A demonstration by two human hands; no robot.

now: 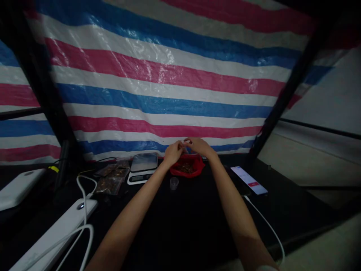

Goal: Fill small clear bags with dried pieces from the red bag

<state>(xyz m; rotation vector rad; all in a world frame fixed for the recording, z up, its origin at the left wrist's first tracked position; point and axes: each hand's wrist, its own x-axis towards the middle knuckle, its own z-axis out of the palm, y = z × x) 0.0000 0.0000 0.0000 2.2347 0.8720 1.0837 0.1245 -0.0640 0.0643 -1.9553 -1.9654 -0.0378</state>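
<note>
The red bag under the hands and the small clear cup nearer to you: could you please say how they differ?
The red bag is opaque and crumpled, with brown pieces inside; the small clear cup is see-through, rigid and looks empty. The bag is far wider. The left hand and right hand meet above the bag; the cup stands untouched. Both rest on the black table.

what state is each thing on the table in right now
left hand: fingertips meeting the right's above the bag
right hand: raised above the bag
red bag: open, brown bits inside
scale: platform bare
phone: screen lit, cable plugged in
small cup: upright
</note>
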